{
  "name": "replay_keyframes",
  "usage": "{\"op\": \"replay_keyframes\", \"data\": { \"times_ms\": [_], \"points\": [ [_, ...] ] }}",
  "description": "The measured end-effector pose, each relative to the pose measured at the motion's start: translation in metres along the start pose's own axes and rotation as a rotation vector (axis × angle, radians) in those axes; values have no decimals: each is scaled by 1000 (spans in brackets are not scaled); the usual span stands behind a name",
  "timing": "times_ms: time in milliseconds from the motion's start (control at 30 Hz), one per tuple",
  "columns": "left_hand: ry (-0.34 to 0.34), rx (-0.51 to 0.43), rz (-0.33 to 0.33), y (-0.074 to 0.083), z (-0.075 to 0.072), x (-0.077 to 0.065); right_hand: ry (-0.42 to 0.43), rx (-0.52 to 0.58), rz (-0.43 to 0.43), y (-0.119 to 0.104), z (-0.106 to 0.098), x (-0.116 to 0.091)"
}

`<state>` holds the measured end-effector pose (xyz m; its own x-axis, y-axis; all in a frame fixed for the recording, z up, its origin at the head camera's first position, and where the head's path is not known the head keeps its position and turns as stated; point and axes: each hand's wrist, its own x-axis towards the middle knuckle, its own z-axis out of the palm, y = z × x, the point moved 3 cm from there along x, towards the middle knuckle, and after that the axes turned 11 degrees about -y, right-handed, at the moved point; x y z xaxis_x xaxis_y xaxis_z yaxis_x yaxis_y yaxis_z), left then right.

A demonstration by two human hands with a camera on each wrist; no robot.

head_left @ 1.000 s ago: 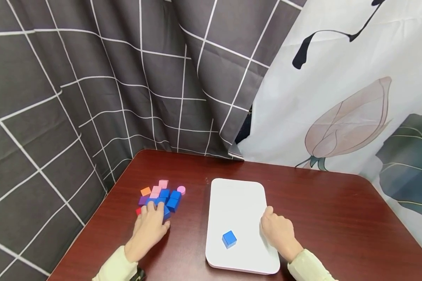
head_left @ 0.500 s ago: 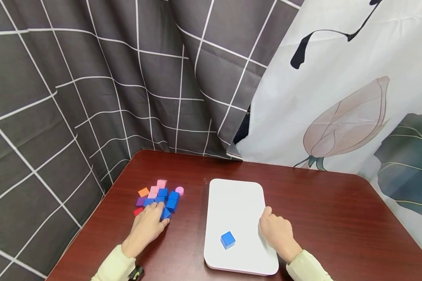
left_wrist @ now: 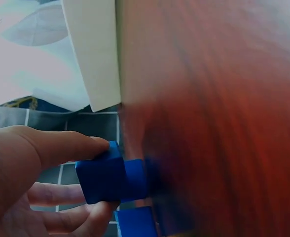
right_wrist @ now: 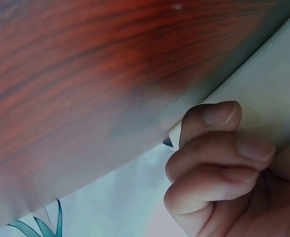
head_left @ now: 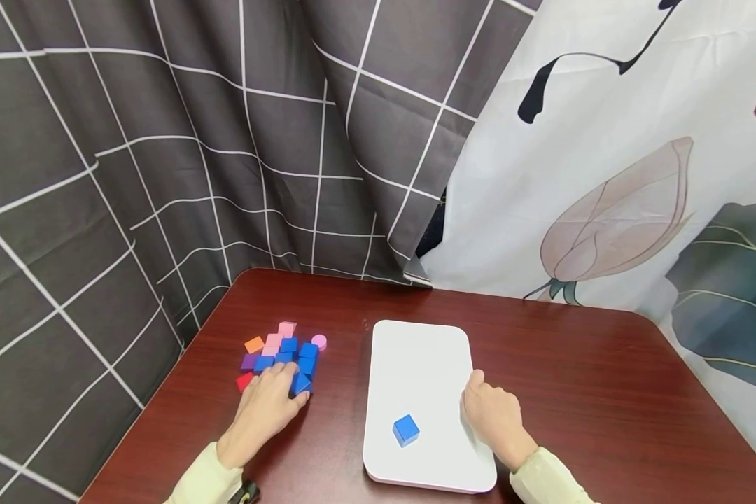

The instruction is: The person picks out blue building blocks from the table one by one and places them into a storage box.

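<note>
One blue cube [left_wrist: 101, 173] is being pinched right now between thumb and fingers of the left hand [head_left: 264, 402], at the near side of a colourful cluster on the table [head_left: 573, 378]. Over at the white slab [head_left: 418, 378], the right hand [head_left: 498, 420] is set by the edge, its fingers folded in toward the palm. A lone blue block [head_left: 406, 430] is carried on the slab's near half. And the count: three pink blocks [head_left: 286, 329], one round pink piece [head_left: 318, 342], one orange block [head_left: 254, 345], one purple block [head_left: 248, 362], one red block [head_left: 244, 381], and at least six blue blocks [head_left: 309, 350], pinched cube included. Part of the cluster is covered by the left hand, and the pinched cube is crowded by blue neighbours. The table is backed by a grey curtain [head_left: 183, 161] and a white curtain [head_left: 498, 231], flower-printed
</note>
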<state>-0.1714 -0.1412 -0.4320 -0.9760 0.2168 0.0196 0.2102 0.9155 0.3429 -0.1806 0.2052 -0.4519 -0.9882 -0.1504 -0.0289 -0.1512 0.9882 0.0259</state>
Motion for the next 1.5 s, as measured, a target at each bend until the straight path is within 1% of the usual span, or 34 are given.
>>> {"op": "replay_keyframes", "data": {
  "times_ms": [233,433,567,700,800,1033,1267,1500],
  "points": [
    [26,7,23,11,-6,4,17,-5,-7,-1,2,-1],
    [36,-12,56,28,-11,7,28,-9,-7,-1,2,0],
    [31,-38,84,39,-12,9,42,-8,-4,-1,2,0],
    [-1,-57,103,49,-9,9,29,3,3,-1,2,-1],
    [-8,-72,125,57,-7,10,22,6,5,-2,2,-3],
    [14,-88,204,76,-1,16,101,-10,-13,-4,-1,-3],
    [16,-84,283,92,11,21,87,-12,-7,-3,-1,-2],
    [65,-62,355,103,20,23,62,-13,2,-4,0,-1]
  ]
}}
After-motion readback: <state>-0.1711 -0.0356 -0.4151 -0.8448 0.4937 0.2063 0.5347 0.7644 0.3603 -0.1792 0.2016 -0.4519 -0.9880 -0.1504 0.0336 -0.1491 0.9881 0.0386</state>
